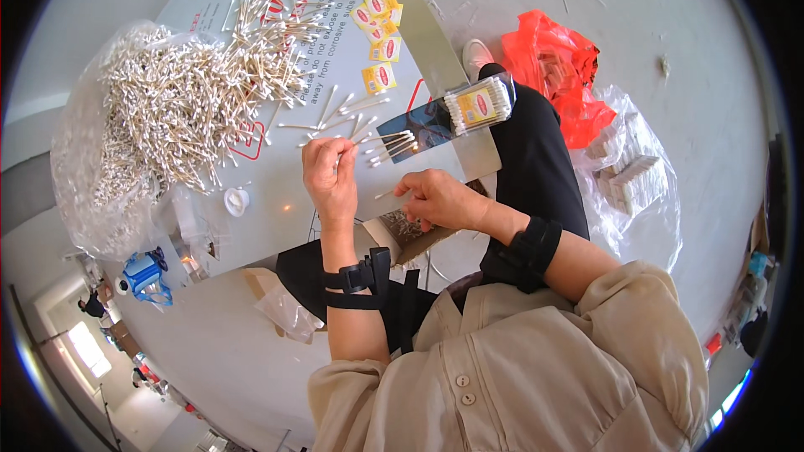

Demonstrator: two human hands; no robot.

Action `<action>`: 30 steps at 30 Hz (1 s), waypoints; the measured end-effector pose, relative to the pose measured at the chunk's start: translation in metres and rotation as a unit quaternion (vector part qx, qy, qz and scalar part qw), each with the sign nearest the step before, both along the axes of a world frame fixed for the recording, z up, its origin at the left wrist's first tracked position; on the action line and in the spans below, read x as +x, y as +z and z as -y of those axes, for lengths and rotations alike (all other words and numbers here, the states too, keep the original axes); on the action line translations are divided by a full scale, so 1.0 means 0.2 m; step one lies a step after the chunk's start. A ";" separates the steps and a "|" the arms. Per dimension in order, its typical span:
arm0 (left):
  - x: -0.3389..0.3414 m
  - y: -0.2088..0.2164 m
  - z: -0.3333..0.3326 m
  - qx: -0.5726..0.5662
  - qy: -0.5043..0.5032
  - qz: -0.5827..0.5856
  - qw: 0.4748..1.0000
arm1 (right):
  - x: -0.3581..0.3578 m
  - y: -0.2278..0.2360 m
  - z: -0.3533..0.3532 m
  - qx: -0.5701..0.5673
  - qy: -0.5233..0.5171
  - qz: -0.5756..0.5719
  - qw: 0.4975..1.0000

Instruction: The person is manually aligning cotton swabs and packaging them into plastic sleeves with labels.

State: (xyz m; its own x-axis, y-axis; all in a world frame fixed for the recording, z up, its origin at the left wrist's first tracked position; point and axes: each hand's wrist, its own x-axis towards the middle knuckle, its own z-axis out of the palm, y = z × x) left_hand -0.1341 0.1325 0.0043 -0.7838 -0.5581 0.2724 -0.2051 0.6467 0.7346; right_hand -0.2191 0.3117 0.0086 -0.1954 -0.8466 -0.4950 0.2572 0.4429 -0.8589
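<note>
My left hand [330, 174] is raised over the table's near part, thumb and fingertips pinched together on what looks like a thin cotton swab. To its right, my right hand [442, 199] has bent fingers, with a single cotton swab [383, 195] sticking out leftward from the fingertips. Just beyond both hands, several loose cotton swabs [392, 148] lie on a dark blue sheet [431, 124], and more lie scattered to the left. A clear pack of cotton swabs [479, 106] with a yellow label rests at the table's right edge. Below my right hand is an open cardboard box [402, 236], partly hidden.
A large heap of cotton swabs [172, 109] spills from a clear bag at the left. Yellow labels [379, 77] lie in a line at the far side. A small white round lid [236, 202] sits nearby. On the floor are a red plastic bag [553, 67] and a clear bag of white packs [632, 180].
</note>
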 end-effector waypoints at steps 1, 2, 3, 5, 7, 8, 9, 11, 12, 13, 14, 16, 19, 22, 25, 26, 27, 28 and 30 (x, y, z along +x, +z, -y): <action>0.00 0.00 -0.01 -0.004 -0.006 -0.003 1.000 | 0.00 0.00 0.00 -0.007 -0.003 -0.003 1.000; 0.01 0.00 -0.01 -0.007 -0.011 -0.006 1.000 | 0.01 0.00 0.00 -0.013 -0.006 -0.006 1.000; 0.01 0.01 -0.02 -0.007 -0.012 -0.005 1.000 | 0.01 0.00 0.00 -0.014 -0.008 -0.006 1.000; 0.02 0.04 -0.04 0.008 -0.014 0.007 1.000 | 0.01 -0.01 -0.01 -0.020 -0.003 -0.020 1.000; 0.03 0.05 -0.07 0.044 -0.014 0.000 0.999 | 0.01 -0.01 -0.01 -0.022 -0.003 -0.019 1.000; 0.03 0.06 -0.08 0.080 -0.012 -0.008 0.997 | 0.01 -0.01 -0.01 -0.023 -0.001 -0.019 1.000; 0.03 0.07 -0.09 0.080 -0.013 -0.007 0.997 | 0.01 -0.02 -0.01 -0.024 -0.002 -0.018 1.000; 0.04 0.09 -0.10 0.096 -0.017 -0.016 0.995 | 0.02 -0.02 -0.01 -0.025 -0.008 -0.019 0.999; 0.04 0.09 -0.10 0.096 -0.018 -0.015 0.995 | 0.02 -0.02 -0.01 -0.025 -0.009 -0.018 0.999; 0.05 0.08 -0.10 0.065 -0.025 0.004 0.998 | 0.02 -0.03 -0.01 -0.032 -0.010 -0.029 0.999; 0.06 0.08 -0.10 0.034 -0.032 0.023 0.999 | 0.02 -0.03 -0.01 -0.040 -0.011 -0.040 0.998; 0.06 0.08 -0.10 -0.029 -0.060 0.066 0.996 | 0.02 -0.03 -0.01 -0.039 -0.006 -0.049 0.998; 0.06 0.05 -0.13 -0.109 -0.100 0.126 0.981 | 0.03 -0.04 -0.01 -0.041 -0.005 -0.062 0.997; 0.03 0.03 -0.14 -0.121 -0.097 0.141 0.978 | 0.03 -0.04 -0.01 -0.045 -0.011 -0.059 0.997; -0.02 0.02 -0.10 -0.117 -0.017 0.107 0.987 | 0.02 -0.02 -0.01 -0.039 -0.015 -0.042 0.998; -0.04 0.03 -0.08 -0.136 0.012 0.125 0.983 | 0.02 -0.01 -0.01 -0.032 -0.015 -0.031 0.999; -0.06 0.04 -0.06 -0.156 0.040 0.143 0.977 | 0.02 0.00 -0.01 -0.033 -0.013 -0.031 0.999; -0.08 0.03 -0.04 -0.155 0.041 0.142 0.977 | 0.02 0.00 -0.01 -0.025 -0.014 -0.028 0.999; -0.11 0.03 -0.01 -0.160 0.041 0.187 0.968 | 0.01 0.01 -0.01 -0.017 -0.014 -0.025 0.999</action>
